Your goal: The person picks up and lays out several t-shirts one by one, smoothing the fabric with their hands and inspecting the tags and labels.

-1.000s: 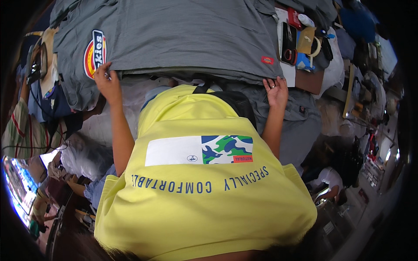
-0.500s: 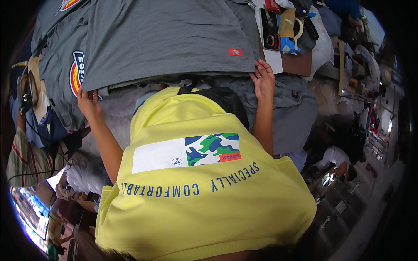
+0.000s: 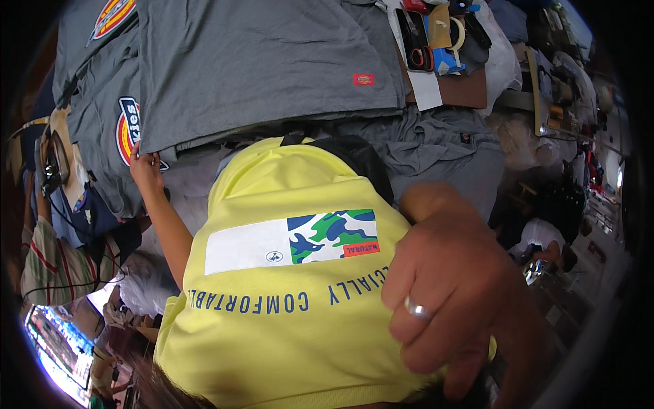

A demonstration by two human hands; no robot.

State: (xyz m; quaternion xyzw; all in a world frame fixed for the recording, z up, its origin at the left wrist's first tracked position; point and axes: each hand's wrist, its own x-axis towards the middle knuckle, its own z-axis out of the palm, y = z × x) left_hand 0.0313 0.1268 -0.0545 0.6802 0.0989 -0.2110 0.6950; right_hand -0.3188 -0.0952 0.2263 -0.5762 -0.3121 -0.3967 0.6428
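Note:
A grey shirt (image 3: 259,75) lies spread over the surface ahead of me, its hem toward me and a small red label (image 3: 363,79) near the right side. My left hand (image 3: 146,168) pinches the shirt's left hem corner, beside a multicoloured oval logo (image 3: 127,131) on the grey cloth beneath. My right hand (image 3: 449,286), wearing a ring (image 3: 416,308), is raised close to the camera, well away from the shirt. Its fingers are curled in, and I see nothing in them. Part of my yellow top is hidden behind that hand.
At the far right, a black phone (image 3: 413,35), red-black scissors (image 3: 424,58) and a tape roll (image 3: 455,37) lie by a brown board (image 3: 463,91). Crumpled grey cloth (image 3: 436,146) sits nearer. On the left are an iron-like tool (image 3: 54,167) and a person in a striped sleeve (image 3: 58,266).
My right hand has let go of the shirt's right hem corner and come up close to the camera, its fingers curling. My left hand stays at the left corner.

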